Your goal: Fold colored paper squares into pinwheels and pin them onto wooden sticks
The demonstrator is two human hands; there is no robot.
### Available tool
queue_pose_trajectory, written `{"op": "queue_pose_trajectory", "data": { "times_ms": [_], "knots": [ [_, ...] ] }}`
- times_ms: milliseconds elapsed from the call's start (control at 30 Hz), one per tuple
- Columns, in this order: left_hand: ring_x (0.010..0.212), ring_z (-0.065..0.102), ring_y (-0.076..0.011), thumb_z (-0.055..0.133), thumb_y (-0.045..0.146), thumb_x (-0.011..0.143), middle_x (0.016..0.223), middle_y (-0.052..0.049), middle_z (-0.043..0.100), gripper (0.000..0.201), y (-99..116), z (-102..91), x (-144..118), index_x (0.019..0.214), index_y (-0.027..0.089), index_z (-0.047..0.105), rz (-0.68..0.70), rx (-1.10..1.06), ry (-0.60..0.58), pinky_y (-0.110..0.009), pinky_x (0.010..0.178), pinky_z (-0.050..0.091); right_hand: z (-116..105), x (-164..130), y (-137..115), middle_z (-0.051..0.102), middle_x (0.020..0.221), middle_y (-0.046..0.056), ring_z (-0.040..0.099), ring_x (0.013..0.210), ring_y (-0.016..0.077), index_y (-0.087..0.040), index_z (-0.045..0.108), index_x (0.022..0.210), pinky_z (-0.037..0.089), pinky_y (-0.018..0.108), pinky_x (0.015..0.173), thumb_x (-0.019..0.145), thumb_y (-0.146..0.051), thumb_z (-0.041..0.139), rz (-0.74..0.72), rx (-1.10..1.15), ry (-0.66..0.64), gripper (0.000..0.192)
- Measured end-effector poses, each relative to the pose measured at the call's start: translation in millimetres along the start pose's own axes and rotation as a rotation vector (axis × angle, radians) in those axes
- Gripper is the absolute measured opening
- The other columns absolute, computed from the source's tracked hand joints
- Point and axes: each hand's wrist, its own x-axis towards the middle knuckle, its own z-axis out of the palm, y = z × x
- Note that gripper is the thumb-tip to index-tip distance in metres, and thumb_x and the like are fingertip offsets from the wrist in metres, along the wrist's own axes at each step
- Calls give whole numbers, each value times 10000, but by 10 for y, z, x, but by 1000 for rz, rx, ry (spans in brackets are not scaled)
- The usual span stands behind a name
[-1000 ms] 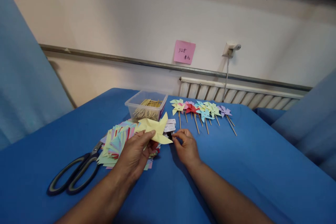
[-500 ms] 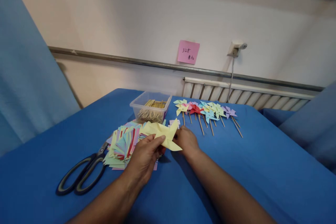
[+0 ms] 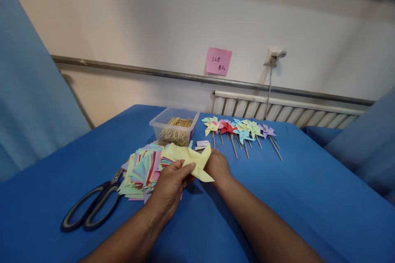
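A pale yellow paper pinwheel (image 3: 200, 163) is pinched between the thumb and fingers of my left hand (image 3: 174, 181). Its folded blades stick out over the coloured paper pile and toward my right hand (image 3: 218, 166). That hand is just beyond the pinwheel's right side, at a small white printed box or card (image 3: 203, 144). Paper covers its fingertips, so I cannot see whether they grip anything. A thick stack of coloured paper sheets (image 3: 142, 172) lies fanned out left of my left hand.
Large dark-handled scissors (image 3: 92, 209) lie at the left, blades by the paper stack. Behind stands a clear plastic box (image 3: 157, 127) of thin wooden sticks (image 3: 179, 129). Several finished pinwheels on sticks (image 3: 243, 131) lie at the back right of the blue-covered table (image 3: 296, 189).
My right hand has shifted slightly left, tucking its fingers further behind the yellow pinwheel. The pinwheel has tipped a little in my left hand. The whole view has moved slightly.
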Motion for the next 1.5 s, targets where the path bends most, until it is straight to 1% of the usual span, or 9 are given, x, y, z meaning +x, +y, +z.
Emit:
{"op": "queue_pose_trajectory", "data": {
  "times_ms": [200, 400, 500, 633, 767, 900, 1167, 1300, 1500],
  "knots": [
    [643, 585, -111, 688, 288, 690, 727, -8, 659, 179, 44, -37, 9, 817, 163, 666, 21, -2, 14, -215, 634, 460, 24, -42, 42, 614, 786, 72, 557, 747, 197, -201, 684, 733, 367, 271, 633, 755, -225, 573, 13, 33, 34, 116],
    [609, 573, -111, 695, 282, 677, 724, -3, 649, 180, 30, -61, 27, 816, 173, 660, 24, -6, 25, -220, 608, 448, 60, -33, 100, 576, 742, 15, 534, 636, 131, -191, 635, 690, 363, 218, 564, 761, -243, 562, 41, 168, 83, 114],
    [580, 560, -110, 697, 280, 667, 715, -4, 645, 177, 23, -65, 29, 806, 178, 657, 32, -3, 24, -222, 591, 444, 98, -17, 122, 580, 732, -3, 535, 621, 116, -188, 621, 676, 375, 200, 560, 760, -253, 562, 45, 243, 108, 122],
    [626, 572, -118, 694, 281, 674, 740, -10, 641, 175, 24, -65, 27, 809, 178, 655, 30, -3, 36, -222, 614, 450, 149, -6, 139, 610, 686, -17, 546, 600, 114, -188, 612, 676, 382, 193, 549, 779, -272, 535, 44, 325, 129, 153],
    [634, 575, -124, 696, 285, 673, 730, -12, 641, 179, 38, -54, 15, 805, 172, 653, 13, 0, 51, -225, 616, 455, 178, -7, 155, 620, 618, -28, 535, 541, 116, -193, 608, 726, 368, 197, 515, 792, -281, 508, 56, 365, 137, 148],
    [628, 578, -125, 700, 274, 662, 725, -10, 654, 167, 37, -41, 10, 794, 179, 665, 16, 1, 38, -225, 619, 457, 200, -6, 162, 615, 624, -19, 525, 546, 120, -190, 589, 764, 357, 200, 512, 797, -262, 486, 74, 363, 151, 130],
    [634, 589, -130, 686, 269, 679, 744, -12, 658, 156, 31, -40, 21, 806, 184, 655, 9, -4, 33, -232, 627, 457, 170, 3, 142, 661, 696, -4, 568, 613, 132, -194, 612, 779, 364, 209, 553, 795, -253, 516, 59, 361, 94, 114],
    [612, 581, -124, 690, 270, 671, 709, -1, 657, 152, 42, -34, 13, 797, 189, 662, 11, 1, 38, -228, 615, 457, 171, 0, 144, 662, 675, -6, 572, 600, 133, -193, 617, 759, 373, 210, 549, 796, -269, 519, 74, 385, 100, 129],
    [670, 593, -129, 685, 269, 686, 772, -11, 665, 167, 35, -29, 14, 831, 188, 672, 11, 3, 34, -222, 639, 467, 179, -22, 133, 646, 627, -31, 558, 548, 119, -194, 617, 723, 384, 200, 523, 748, -261, 564, 72, 454, 118, 89]
  ]
}}
